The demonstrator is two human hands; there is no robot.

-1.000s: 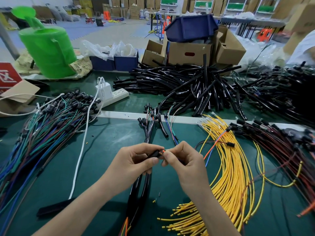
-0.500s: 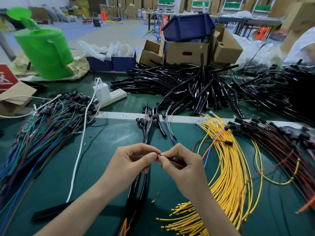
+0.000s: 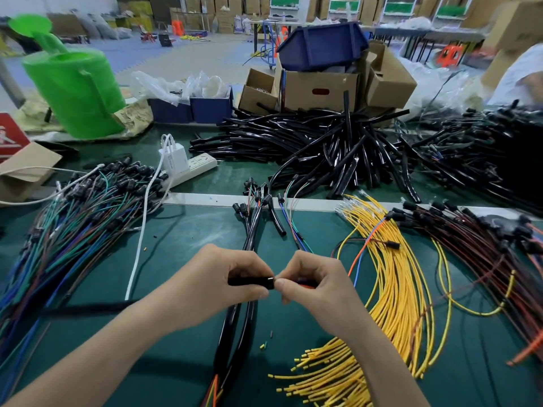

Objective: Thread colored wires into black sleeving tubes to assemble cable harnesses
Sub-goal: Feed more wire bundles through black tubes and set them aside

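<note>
Pinching a black sleeving tube (image 3: 252,282) by its end, your left hand (image 3: 211,289) has its grip clamped there, above the near middle of the table (image 3: 182,245). Your right hand (image 3: 320,292) has its grip clamped on an orange wire (image 3: 307,286), tip at the tube's mouth. To the right fan yellow wires (image 3: 396,289); loose black tubes (image 3: 323,148) heap far behind.

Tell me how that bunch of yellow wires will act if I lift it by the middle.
Probably floppy: the yellow wires lie in a long curve on the green mat, so both ends would droop. Nothing visibly ties them and the near ends fan apart, so strands would likely slip out. They look thin, so likely light.
</note>
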